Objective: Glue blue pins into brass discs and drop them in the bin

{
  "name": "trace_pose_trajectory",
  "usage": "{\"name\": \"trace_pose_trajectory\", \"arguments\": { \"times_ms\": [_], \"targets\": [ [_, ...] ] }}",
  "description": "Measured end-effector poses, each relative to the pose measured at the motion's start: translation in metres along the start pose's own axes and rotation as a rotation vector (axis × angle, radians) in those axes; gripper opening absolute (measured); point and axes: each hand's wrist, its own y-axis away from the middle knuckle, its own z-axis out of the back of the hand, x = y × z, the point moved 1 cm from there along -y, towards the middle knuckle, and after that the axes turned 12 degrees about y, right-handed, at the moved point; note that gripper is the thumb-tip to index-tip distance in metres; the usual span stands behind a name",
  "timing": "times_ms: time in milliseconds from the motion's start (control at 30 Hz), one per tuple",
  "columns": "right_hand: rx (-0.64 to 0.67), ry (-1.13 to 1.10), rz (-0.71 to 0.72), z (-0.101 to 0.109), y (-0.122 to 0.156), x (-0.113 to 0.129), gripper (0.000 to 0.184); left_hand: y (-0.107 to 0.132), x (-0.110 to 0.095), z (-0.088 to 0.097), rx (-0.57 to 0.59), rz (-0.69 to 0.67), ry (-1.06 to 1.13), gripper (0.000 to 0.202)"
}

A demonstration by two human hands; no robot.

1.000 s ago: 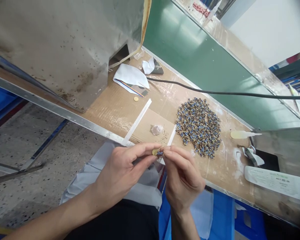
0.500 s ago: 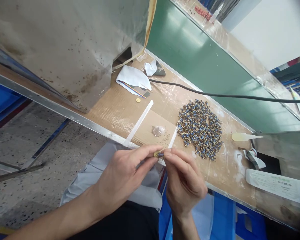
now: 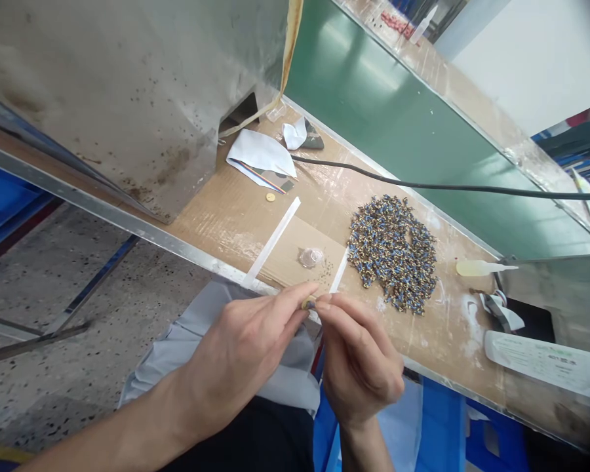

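Observation:
Between the fingertips of both hands is a small blue and gold metal piece, mostly covered by the fingers. My left hand pinches it from the left. From the right, the thumb and forefinger of my right hand close on it as well. Both hands are over the front edge of the bench. Just beyond them lies a small clear round dish or lump, with tiny specks scattered beside it. A big pile of small blue and gold pieces spreads to the right, similar in colour to the held one.
White tape strips mark the cardboard-covered bench. Folded cloths and a yellow disc lie farther back. A black cable crosses behind the pile. At right are a dropper bottle and a white labelled bottle.
Both hands stay pinched on the small piece. The right hand has shifted slightly left, and less of the piece shows between the fingers.

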Motion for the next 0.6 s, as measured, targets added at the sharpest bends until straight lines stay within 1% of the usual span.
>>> {"name": "trace_pose_trajectory", "arguments": {
  "times_ms": [167, 267, 400, 467, 600],
  "targets": [
    [-0.001, 0.008, 0.023, -0.002, 0.003, 0.0, 0.042, 0.002, 0.002, 0.001, 0.045, 0.036, 0.003, 0.028],
    [0.005, 0.028, 0.034, -0.002, 0.006, -0.001, 0.041, 0.004, 0.002, 0.001, 0.053, 0.055, 0.006, 0.029],
    [0.035, 0.041, 0.035, -0.001, 0.008, -0.002, 0.043, 0.005, 0.003, 0.0, 0.094, 0.119, 0.013, 0.045],
    [0.048, 0.032, 0.026, -0.001, 0.008, -0.005, 0.043, 0.003, 0.003, -0.001, 0.098, 0.135, 0.013, 0.05],
    [0.063, 0.013, 0.004, -0.003, 0.006, -0.011, 0.043, 0.001, 0.006, -0.004, 0.085, 0.124, 0.0, 0.041]
  ]
}}
